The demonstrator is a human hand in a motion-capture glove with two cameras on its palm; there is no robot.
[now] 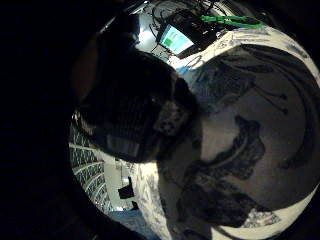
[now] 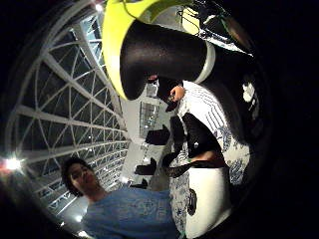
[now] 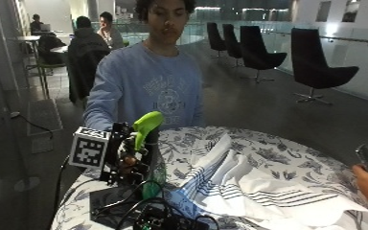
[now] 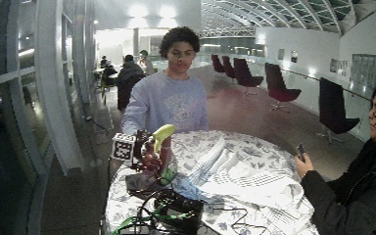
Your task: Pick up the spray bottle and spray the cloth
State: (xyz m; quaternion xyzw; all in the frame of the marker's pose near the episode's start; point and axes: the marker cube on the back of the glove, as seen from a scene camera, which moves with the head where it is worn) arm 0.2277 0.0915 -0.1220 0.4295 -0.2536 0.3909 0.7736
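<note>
Lime-green trigger head of spray bottle sits left of centre in outside view, nozzle toward striped cloth heaped on table. Right hand has fingers wrapped round bottle neck (ready to squeeze, likely).
</note>
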